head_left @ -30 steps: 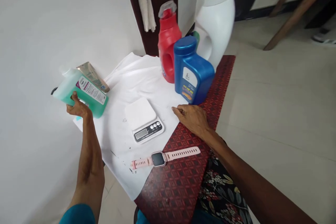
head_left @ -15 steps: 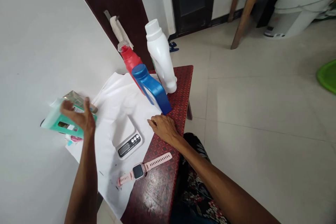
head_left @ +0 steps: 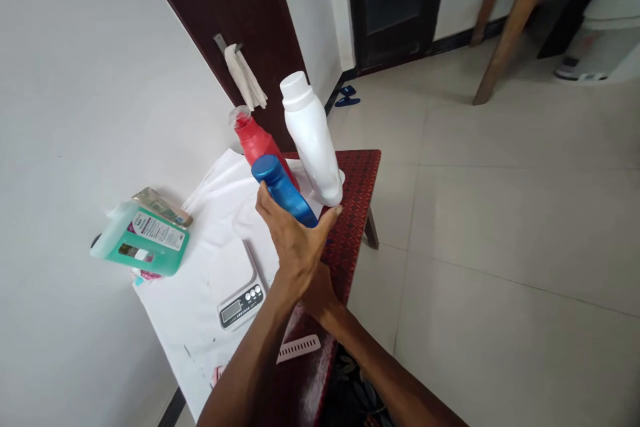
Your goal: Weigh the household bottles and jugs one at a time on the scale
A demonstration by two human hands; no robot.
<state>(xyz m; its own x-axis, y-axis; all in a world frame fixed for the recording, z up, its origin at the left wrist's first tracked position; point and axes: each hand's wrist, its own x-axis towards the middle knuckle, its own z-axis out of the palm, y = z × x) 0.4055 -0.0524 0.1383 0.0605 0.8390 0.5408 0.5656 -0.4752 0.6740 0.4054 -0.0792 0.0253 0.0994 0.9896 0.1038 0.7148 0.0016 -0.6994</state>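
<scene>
My left hand (head_left: 295, 240) is at the near side of a blue plastic bottle (head_left: 287, 197), thumb and fingers spread wide around it. Its fingertips overlap the bottle's left side, while the thumb points toward the base of a white bottle (head_left: 313, 140); whether it touches either is unclear. Behind and below the left wrist lies my right hand (head_left: 320, 290), its fingers hidden. A red bottle (head_left: 260, 147) with a clear cap stands behind the blue one. Left of my hands, a white digital scale (head_left: 243, 303) rests on a white cloth (head_left: 200, 307).
A green liquid container (head_left: 173, 260) and a tube (head_left: 163, 205) lean by the wall at left. My left forearm partly covers a pink watch strap (head_left: 300, 347) on the red patterned table (head_left: 357, 180). Farther off are blue slippers (head_left: 347, 97) and a white bucket (head_left: 600, 47).
My left hand has swung right from the green container to the blue bottle, crossing over my right hand. The view has shifted a little.
</scene>
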